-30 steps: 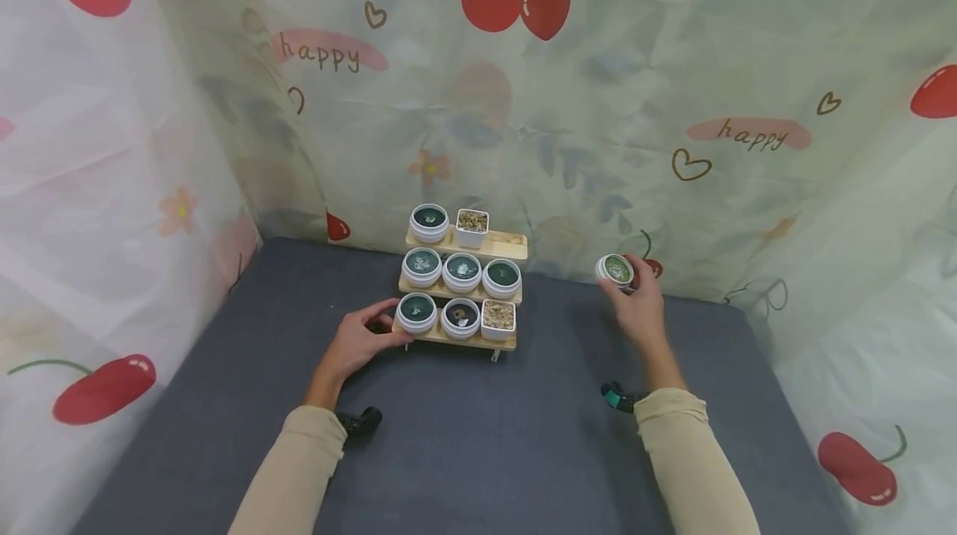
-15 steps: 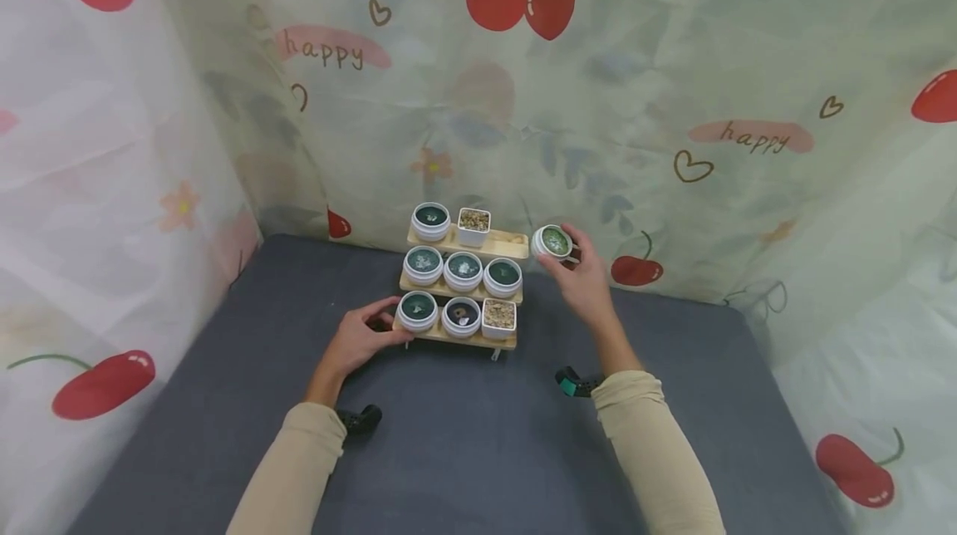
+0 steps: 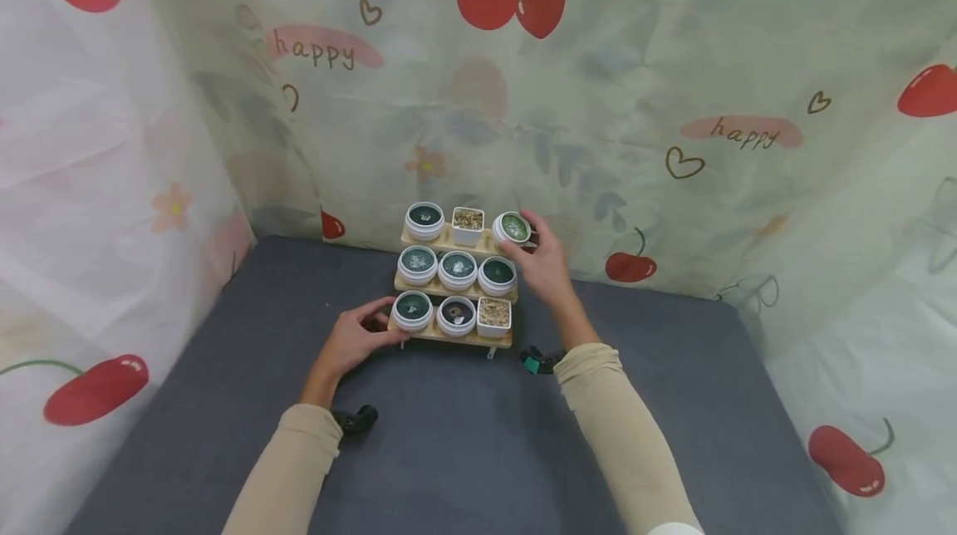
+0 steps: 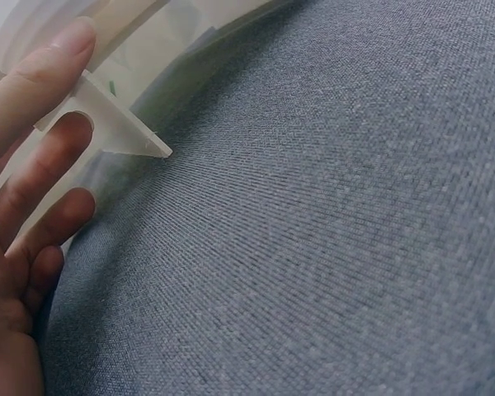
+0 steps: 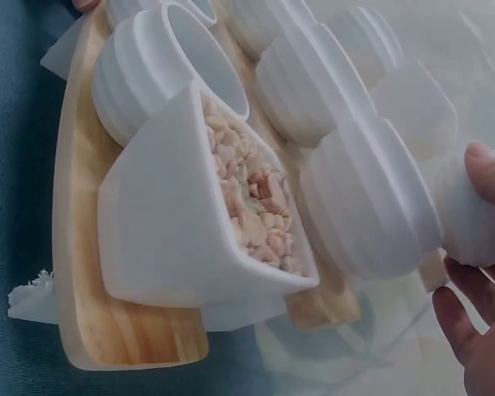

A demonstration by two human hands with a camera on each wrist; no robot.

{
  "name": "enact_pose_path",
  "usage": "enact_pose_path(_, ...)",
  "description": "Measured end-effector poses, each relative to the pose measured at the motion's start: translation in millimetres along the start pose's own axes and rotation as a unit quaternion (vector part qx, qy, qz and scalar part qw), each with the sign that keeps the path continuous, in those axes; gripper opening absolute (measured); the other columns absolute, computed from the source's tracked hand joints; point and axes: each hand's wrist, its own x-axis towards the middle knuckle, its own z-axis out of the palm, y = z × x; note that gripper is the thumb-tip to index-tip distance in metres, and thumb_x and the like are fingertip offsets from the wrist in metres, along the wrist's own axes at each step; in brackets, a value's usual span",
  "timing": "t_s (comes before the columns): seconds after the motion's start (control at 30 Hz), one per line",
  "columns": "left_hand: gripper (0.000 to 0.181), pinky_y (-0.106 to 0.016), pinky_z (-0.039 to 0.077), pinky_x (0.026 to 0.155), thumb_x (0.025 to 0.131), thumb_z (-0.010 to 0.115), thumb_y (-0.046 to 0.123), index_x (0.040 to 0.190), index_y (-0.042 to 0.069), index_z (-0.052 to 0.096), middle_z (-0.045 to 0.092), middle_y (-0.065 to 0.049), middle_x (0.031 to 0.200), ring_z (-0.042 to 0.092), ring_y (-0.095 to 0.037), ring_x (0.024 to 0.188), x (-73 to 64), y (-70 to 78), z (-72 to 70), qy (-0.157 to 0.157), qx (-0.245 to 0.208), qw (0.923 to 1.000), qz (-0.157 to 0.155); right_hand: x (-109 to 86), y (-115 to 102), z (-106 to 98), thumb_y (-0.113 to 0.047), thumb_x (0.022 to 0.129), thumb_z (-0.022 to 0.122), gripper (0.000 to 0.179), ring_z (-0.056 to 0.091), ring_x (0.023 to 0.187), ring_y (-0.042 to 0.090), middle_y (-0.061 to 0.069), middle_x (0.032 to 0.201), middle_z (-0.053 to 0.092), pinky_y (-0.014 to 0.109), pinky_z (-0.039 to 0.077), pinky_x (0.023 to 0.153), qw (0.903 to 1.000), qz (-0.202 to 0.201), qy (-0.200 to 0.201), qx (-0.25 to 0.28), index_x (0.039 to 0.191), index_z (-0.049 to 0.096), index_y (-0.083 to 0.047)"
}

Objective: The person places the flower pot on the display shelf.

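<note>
A three-tier wooden stand (image 3: 450, 337) bears small white pots in rows. My left hand (image 3: 355, 340) grips its lower left end, the thumb in front and a finger behind. In the left wrist view, that thumb lies along the board above a pale angled support (image 4: 120, 124). My right hand (image 3: 546, 265) pinches a round white pot (image 3: 512, 229) with a light green top, at the right end of the top tier. The right wrist view shows the held pot (image 5: 469, 216) between thumb and fingers, its underside hidden behind a nearer pot (image 5: 367, 198).
Dark green round pots (image 3: 424, 218) and a square gravel-filled pot (image 3: 468, 222) share the top tier. A square pot of pinkish stones (image 3: 494, 316) stands at the bottom right. The grey table (image 3: 463, 444) meets a patterned cloth backdrop (image 3: 643, 86) behind the stand.
My right hand has carried the light green pot leftward from beside the stand to the top tier's right end. The left hand has kept its place at the stand.
</note>
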Motion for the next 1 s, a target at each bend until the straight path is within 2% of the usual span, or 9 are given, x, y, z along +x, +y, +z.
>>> enact_pose_path(0.13,0.079,-0.035,0.045,0.089,0.075,0.089,0.049,0.142,0.022,0.059,0.076,-0.002,0.098,0.064,-0.016,0.092,-0.6,-0.7,0.3,-0.002,-0.001,1.0,0.003,0.1,2.4,1.8,-0.012,0.094,0.074,0.068,0.059,0.123,0.036,0.022,0.137,0.058,0.046,0.048,0.103,0.9998,0.015,0.002,0.016,0.154,0.041,-0.004)
enact_pose_path(0.27,0.079,-0.034,0.045,0.09,0.075,0.089,0.049,0.143,0.022,0.059,0.076,-0.002,0.098,0.064,-0.015,0.092,-0.8,-0.5,-0.3,-0.001,0.0,1.0,0.0,1.4,3.5,2.8,-0.013,0.094,0.074,0.068,0.058,0.125,0.036,0.023,0.138,0.058,0.046,0.048,0.102,0.9998,0.013,0.005,0.013,0.153,0.042,-0.004)
enact_pose_path(0.53,0.079,-0.034,0.044,0.088,0.074,0.089,0.049,0.142,0.022,0.059,0.075,-0.002,0.098,0.063,-0.016,0.093,-0.4,-0.2,0.4,0.0,0.0,1.0,-0.004,5.5,0.7,3.5,-0.02,0.094,0.075,0.067,0.06,0.119,0.031,0.02,0.138,0.059,0.045,0.051,0.099,0.9956,-0.008,-0.014,-0.092,0.152,0.044,-0.007)
enact_pose_path(0.73,0.079,-0.034,0.043,0.089,0.073,0.089,0.051,0.141,0.024,0.06,0.076,-0.002,0.098,0.062,-0.016,0.093,-1.4,-0.4,-1.0,-0.002,0.001,1.0,-0.008,6.7,-5.0,4.7,-0.022,0.095,0.074,0.066,0.059,0.119,0.033,0.021,0.141,0.056,0.046,0.049,0.1,0.9904,-0.015,-0.031,-0.134,0.152,0.044,-0.007)
enact_pose_path(0.83,0.079,-0.034,0.043,0.089,0.073,0.089,0.051,0.141,0.024,0.06,0.076,-0.002,0.099,0.062,-0.017,0.093,-1.1,-0.1,-1.1,-0.004,0.0,0.9999,-0.01,8.2,-6.1,4.4,-0.021,0.096,0.073,0.066,0.059,0.118,0.033,0.021,0.14,0.056,0.046,0.047,0.1,0.9902,-0.008,-0.04,-0.134,0.153,0.043,-0.007)
enact_pose_path(1.0,0.08,-0.033,0.044,0.089,0.073,0.09,0.048,0.142,0.022,0.059,0.076,-0.003,0.101,0.063,-0.016,0.095,2.3,-0.6,-2.9,-0.014,0.006,0.9999,-0.007,13.1,-5.8,-0.6,-0.022,0.097,0.072,0.07,0.056,0.125,0.035,0.019,0.143,0.054,0.049,0.046,0.103,0.9899,0.022,-0.076,-0.118,0.156,0.038,-0.01)
